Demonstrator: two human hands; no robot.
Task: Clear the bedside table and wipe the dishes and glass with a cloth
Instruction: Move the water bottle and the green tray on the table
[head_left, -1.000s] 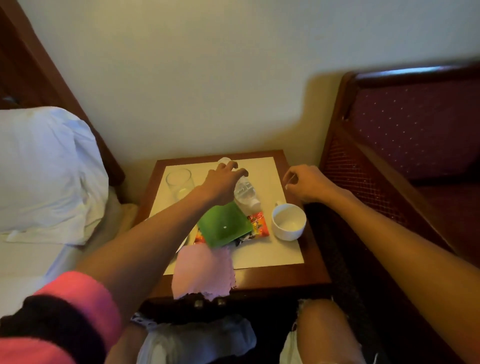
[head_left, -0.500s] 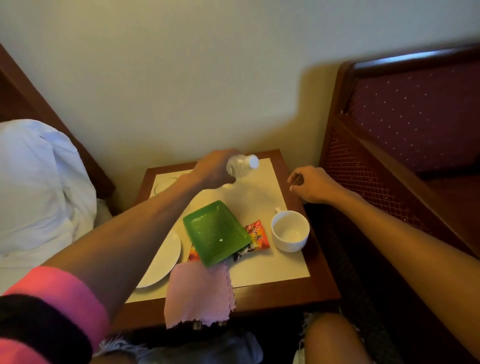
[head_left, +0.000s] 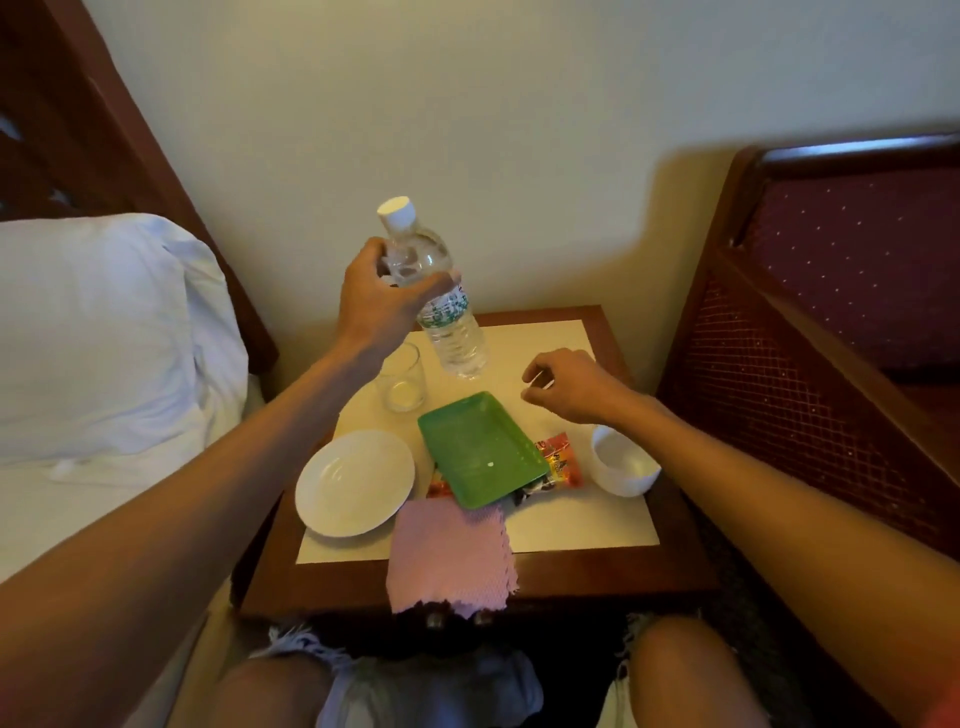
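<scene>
A: Nearest first. Pink cloth (head_left: 451, 558) draped over front edge of bedside table (head_left: 675, 569), half hanging off; probably parked there for the wiping step, not yet in use.

B: Behind it?

A: White plate (head_left: 355, 482) flat on left. Green rectangular tray (head_left: 480, 450) tilted, propped on snack packets (head_left: 558, 460). Red-orange wrapper, print too blurred to read. White cup (head_left: 623, 462) at right edge, partly hidden under right forearm.

B: Hands?

A: Right hand (head_left: 569, 387) hovering above table, loosely curled, empty, touching nothing. Possibly ready to take bottle or next item. Left hand (head_left: 382, 306) wrapped round upper body of plastic water bottle (head_left: 434, 291), lifted clear of table, tilted, white cap up and on. Looks like clearing, bottle first.

B: Label?

A: Green-and-white band, text not legible. Empty drinking glass (head_left: 401, 380) upright just below bottle, untouched, unwiped.
</scene>
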